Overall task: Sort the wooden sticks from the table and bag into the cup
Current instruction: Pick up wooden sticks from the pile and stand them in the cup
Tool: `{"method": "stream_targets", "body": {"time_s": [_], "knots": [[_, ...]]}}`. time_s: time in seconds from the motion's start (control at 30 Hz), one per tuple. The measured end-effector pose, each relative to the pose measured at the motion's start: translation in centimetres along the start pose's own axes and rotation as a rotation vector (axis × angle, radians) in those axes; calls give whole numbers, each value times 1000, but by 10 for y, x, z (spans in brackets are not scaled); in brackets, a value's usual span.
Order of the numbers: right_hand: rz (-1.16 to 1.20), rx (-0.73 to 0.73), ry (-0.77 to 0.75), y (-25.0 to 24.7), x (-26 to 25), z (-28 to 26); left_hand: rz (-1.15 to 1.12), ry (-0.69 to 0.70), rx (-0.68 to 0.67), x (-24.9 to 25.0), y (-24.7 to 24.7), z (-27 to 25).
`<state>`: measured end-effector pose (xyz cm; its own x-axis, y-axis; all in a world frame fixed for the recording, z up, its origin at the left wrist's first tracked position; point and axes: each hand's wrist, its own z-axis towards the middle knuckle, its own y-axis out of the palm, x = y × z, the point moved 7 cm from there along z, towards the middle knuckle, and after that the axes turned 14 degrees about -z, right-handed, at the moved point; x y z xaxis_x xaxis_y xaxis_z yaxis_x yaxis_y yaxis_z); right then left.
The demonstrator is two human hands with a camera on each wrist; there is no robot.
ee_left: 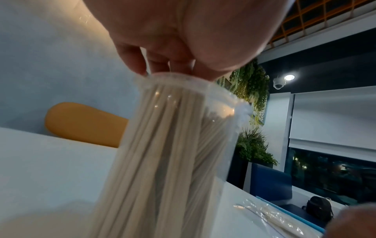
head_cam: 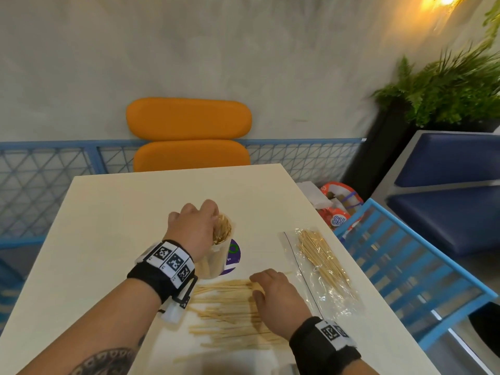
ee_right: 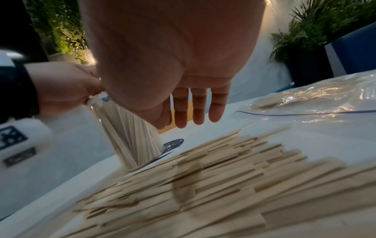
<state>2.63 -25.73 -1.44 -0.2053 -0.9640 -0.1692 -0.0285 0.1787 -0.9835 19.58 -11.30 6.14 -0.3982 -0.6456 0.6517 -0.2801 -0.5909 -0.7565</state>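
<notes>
- The cup (head_cam: 216,259), a clear plastic one, stood upright near the middle of the bench (head_cam: 108,212), already packed with sticks standing on end, so it looked close to full.
- The left hand (head_cam: 193,226) sat over the cup's mouth, its fingers (ee_left: 134,59) bent down onto the rim and the stick tops; they probably steadied the cup or tamped the sticks level. Whether they pinched any stick could not be told.
- The loose sticks (head_cam: 230,312) lay in a flat spread on the bench just on the near side of the cup, roughly parallel, likely fanned out for easy gathering.
- The right hand (head_cam: 278,301) rested palm-down on the end of that spread away from the cup, its fingers (ee_right: 200,106) straight and relaxed, gripping nothing; the sticks were under the palm, not between the fingers.
- The bag (head_cam: 322,269), clear plastic, lay flat well to the side of the cup beyond the right hand, with more sticks inside, untouched by either hand.
</notes>
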Motion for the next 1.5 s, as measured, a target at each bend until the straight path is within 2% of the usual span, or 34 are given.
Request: {"method": "stream_targets", "body": {"time_s": [0.07, 0.13, 0.23, 0.33, 0.5, 0.67, 0.83, 1.0, 1.2, 1.33, 1.43, 1.5], "knots": [[3, 17, 9, -1, 1, 2, 66, -12, -43, -8, 9, -4], [5, 36, 20, -2, 3, 3, 117, 66, -61, -4, 12, -7], [-4, 56, 37, -4, 8, 4, 126, 138, -22, 6, 4, -13], [-6, 53, 68, -4, 15, 1, 109, 145, -21, 4, 3, -17], [-34, 17, 65, 0, 16, -12, -77, 138, 89, 8, -10, -29], [-138, -63, 41, 7, 6, -32, -392, 177, 204, 13, -19, -64], [-310, -170, -66, 30, -12, -51, -625, 57, 168, 0, 7, -107], [-388, -151, -114, 36, -21, -55, -668, -66, 112, -30, 34, -132], [-427, -101, -205, 34, -28, -54, -718, -133, 150, -52, 35, -145], [-310, -93, -99, 23, -20, -47, -765, -169, 191, -58, 28, -146], [-31, -15, 19, -3, -17, -40, -815, -196, 192, -54, 29, -143], [202, 32, 101, -23, -17, -37, -868, -235, 134, -44, 41, -141]]}}
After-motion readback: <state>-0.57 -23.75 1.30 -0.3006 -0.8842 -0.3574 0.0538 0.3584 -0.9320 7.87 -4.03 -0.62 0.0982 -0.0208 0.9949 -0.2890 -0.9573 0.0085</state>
